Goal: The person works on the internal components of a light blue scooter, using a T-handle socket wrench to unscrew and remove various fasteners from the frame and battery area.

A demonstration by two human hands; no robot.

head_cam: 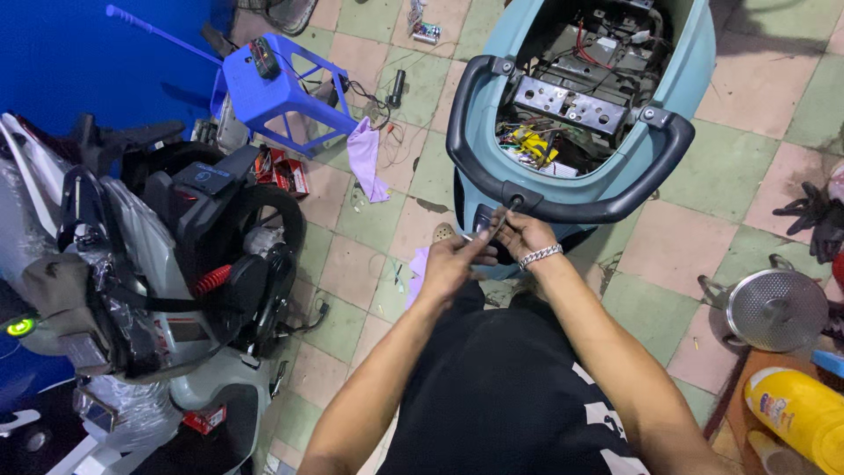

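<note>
Crouching behind the light blue scooter [694, 62], the person works at its rear end, just under the black grab rail [563, 207]. The left hand [453, 259] is closed around a thin dark tool [501, 220], and the right hand [526, 236] pinches the same tool near its tip. I judge a small fastener is being worked; next needs steady, exact pressure.

Floor here is worn checkered tile [369, 264], faded pink and green squares. Sitting on it: a blue plastic stool [272, 92], a lilac rag [365, 158], a couple of small red cardboard boxes [283, 170], a round metal pot lid [777, 310], a black glove [813, 215], plus the teal scooter [571, 105] and a black and silver scooter [167, 273].
</note>
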